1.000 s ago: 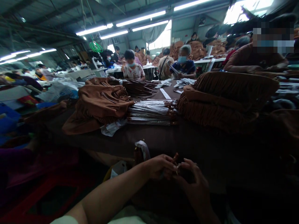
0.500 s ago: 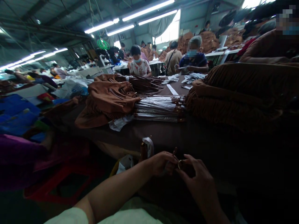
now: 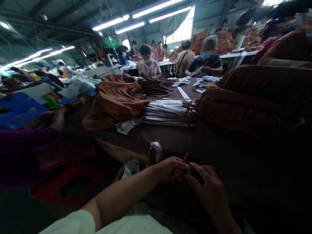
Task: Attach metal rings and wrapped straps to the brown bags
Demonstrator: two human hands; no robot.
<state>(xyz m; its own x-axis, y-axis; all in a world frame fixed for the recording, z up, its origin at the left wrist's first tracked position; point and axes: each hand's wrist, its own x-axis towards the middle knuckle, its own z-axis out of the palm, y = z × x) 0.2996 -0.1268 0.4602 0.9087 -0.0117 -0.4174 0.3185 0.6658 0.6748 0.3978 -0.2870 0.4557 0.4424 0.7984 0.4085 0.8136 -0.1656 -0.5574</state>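
My left hand point(image 3: 170, 169) and my right hand point(image 3: 204, 182) meet close together in front of me, just below the table edge. Between their fingers they pinch a small brown leather tab point(image 3: 186, 158), whose lower part is hidden by my fingers. Just beyond my left hand stands a brown piece wrapped in white plastic point(image 3: 152, 156). A white sleeve covers my upper arm at the bottom of the view.
A long brown-covered table point(image 3: 168, 139) carries fringed tan suede bags point(image 3: 119, 99), a bundle of long plastic-sleeved items point(image 3: 170, 112), and a tall fringed stack point(image 3: 253, 100). A purple-sleeved co-worker's hand point(image 3: 58, 117) reaches in at left. Below stands a red stool point(image 3: 73, 187).
The metal ring seen between my hands is now hidden. My view has turned slightly, shifting the scene rightward, and a co-worker's hand has come into sight at left.
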